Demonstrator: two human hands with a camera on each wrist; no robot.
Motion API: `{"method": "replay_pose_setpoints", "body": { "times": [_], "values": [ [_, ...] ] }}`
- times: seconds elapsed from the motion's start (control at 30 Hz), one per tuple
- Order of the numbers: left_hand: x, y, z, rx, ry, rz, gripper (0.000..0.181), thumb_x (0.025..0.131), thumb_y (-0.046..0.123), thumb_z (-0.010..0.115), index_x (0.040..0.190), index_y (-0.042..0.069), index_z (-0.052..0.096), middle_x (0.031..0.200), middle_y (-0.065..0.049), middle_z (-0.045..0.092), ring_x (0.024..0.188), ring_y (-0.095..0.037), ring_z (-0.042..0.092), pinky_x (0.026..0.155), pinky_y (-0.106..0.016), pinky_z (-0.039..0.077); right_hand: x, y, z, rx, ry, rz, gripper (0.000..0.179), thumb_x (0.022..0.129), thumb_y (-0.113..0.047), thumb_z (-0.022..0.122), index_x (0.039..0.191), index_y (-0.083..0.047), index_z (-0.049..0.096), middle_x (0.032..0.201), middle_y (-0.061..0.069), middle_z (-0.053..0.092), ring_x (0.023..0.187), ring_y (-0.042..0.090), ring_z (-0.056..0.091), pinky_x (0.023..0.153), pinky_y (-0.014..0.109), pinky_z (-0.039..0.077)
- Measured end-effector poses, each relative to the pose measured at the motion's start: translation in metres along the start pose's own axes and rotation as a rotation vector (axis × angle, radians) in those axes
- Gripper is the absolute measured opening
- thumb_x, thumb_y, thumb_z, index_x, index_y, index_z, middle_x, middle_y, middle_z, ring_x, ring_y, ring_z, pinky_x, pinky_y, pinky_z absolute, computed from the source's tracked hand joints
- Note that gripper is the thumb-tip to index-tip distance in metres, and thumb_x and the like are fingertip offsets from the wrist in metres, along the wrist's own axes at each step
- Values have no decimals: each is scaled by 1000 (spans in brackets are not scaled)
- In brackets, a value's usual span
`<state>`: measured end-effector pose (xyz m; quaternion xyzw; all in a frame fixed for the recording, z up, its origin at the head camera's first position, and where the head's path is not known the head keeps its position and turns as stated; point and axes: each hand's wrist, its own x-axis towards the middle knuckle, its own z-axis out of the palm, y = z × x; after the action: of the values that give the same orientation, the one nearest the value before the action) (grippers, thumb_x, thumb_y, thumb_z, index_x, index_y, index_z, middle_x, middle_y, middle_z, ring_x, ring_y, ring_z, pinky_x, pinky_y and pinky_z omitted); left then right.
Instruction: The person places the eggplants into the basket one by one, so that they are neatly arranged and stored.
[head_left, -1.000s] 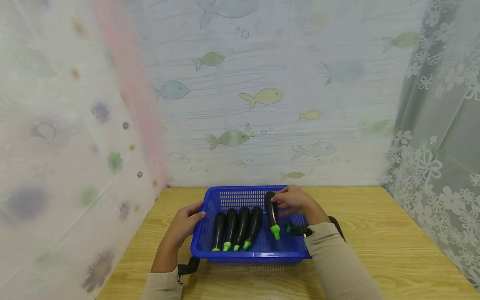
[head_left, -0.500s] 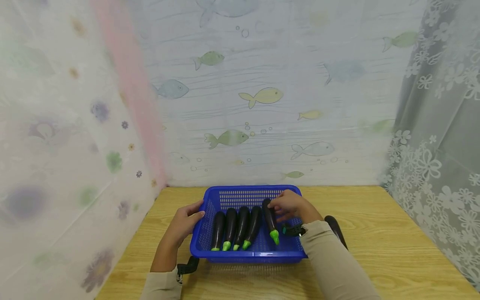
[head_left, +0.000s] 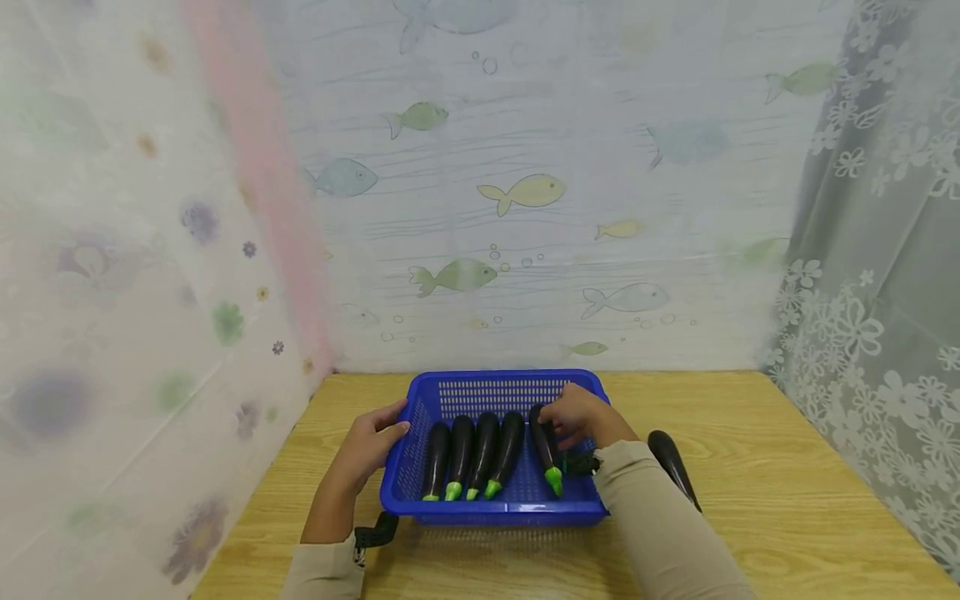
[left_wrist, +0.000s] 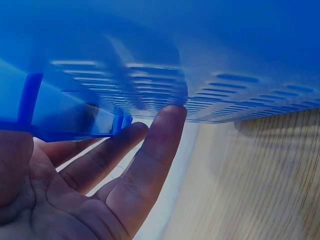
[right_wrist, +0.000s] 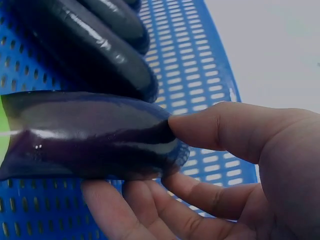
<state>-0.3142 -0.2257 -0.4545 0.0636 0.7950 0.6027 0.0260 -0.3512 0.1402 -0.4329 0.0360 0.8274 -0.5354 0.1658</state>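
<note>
A blue plastic basket [head_left: 517,509] with slotted walls stands on the table. Inside it, several dark eggplants [head_left: 462,454] with green stems lie side by side on the left. My left hand [head_left: 369,446] grips the basket's left rim, thumb over the top; in the left wrist view its fingers [left_wrist: 155,155] touch the outer wall. Over on the basket's right side, my right hand [head_left: 581,412] pinches another eggplant [right_wrist: 95,135] by its rounded end, between thumb and fingers. That eggplant's green stem points toward me, low in the basket. Whether it touches the bottom I cannot tell.
One more eggplant [head_left: 671,467] lies on the wooden table [head_left: 780,492] outside the basket, partly behind my right sleeve. A fish-patterned sheet [head_left: 525,250] hangs behind the table, with a flowered sheet [head_left: 150,333] at left and a lace curtain [head_left: 885,333] at right.
My right hand has lowered the eggplant into the right side of the basket. More of the eggplant on the table shows past my sleeve. The left hand has stayed on the rim.
</note>
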Motion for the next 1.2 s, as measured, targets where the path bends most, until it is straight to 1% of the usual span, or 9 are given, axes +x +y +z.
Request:
{"method": "replay_pose_setpoints", "body": {
  "times": [0.13, 0.23, 0.3, 0.43, 0.5, 0.7, 0.87, 0.97, 1.2],
  "values": [
    [-1, 1, 0, 7, -2, 0, 58, 105, 20, 60, 158, 8, 42, 152, -27, 51, 120, -44, 67, 84, -52, 63, 0, 1, 2, -29, 7, 5, 52, 90, -6, 72, 132, 10, 47, 115, 26, 63, 102, 39, 68, 71, 49, 65],
    [0, 0, 0, 15, 0, -2, 58, 105, 20, 60, 158, 8, 42, 152, -27, 51, 121, -44, 66, 84, -52, 63, 0, 1, 4, -61, 3, 10, 53, 90, -7, 72, 134, 11, 48, 120, 28, 62, 106, 41, 68, 70, 47, 65],
    [0, 0, 0, 17, 1, -3, 58, 105, 20, 60, 158, 8, 42, 153, -27, 51, 122, -45, 66, 85, -52, 62, 1, 1, 5, -79, 0, 16, 51, 91, -6, 72, 132, 11, 49, 118, 27, 62, 104, 40, 68, 71, 47, 65],
    [0, 0, 0, 20, -1, -5, 58, 105, 20, 60, 158, 7, 42, 153, -27, 50, 122, -45, 66, 85, -52, 62, 4, 3, 6, -103, -1, 27, 39, 90, -6, 72, 122, 10, 56, 106, 23, 67, 92, 34, 72, 71, 45, 65],
    [0, 0, 0, 15, -2, -5, 58, 104, 20, 60, 158, 8, 42, 153, -27, 51, 121, -44, 66, 85, -52, 62, 5, 4, 7, -105, -1, 30, 36, 90, -6, 73, 119, 10, 57, 104, 23, 68, 90, 34, 73, 72, 44, 65],
    [0, -1, 0, 20, 5, -13, 57, 104, 19, 60, 158, 9, 43, 152, -25, 52, 122, -43, 66, 86, -52, 62, 6, 4, 8, -104, -4, 32, 37, 90, -5, 74, 119, 11, 57, 103, 25, 71, 89, 36, 75, 73, 42, 65],
    [1, 0, 1, 33, 16, -26, 56, 104, 19, 60, 157, 10, 45, 153, -23, 52, 124, -43, 65, 86, -52, 62, 6, 3, 7, -93, 7, 38, 32, 89, -3, 74, 115, 11, 60, 101, 25, 72, 82, 33, 76, 72, 41, 65],
    [1, 0, 1, 30, 9, -13, 57, 104, 19, 60, 158, 8, 43, 153, -25, 51, 123, -44, 65, 87, -53, 62, 6, 2, 6, -79, 13, 41, 30, 89, -2, 73, 113, 11, 59, 99, 24, 71, 78, 31, 76, 71, 40, 65],
    [0, 0, 1, 32, 3, -6, 58, 105, 19, 59, 159, 8, 41, 154, -27, 50, 124, -46, 64, 87, -53, 62, 5, 2, 6, -83, 6, 61, 35, 91, -5, 71, 118, 12, 58, 100, 25, 70, 78, 32, 77, 69, 40, 65]
  ]
}}
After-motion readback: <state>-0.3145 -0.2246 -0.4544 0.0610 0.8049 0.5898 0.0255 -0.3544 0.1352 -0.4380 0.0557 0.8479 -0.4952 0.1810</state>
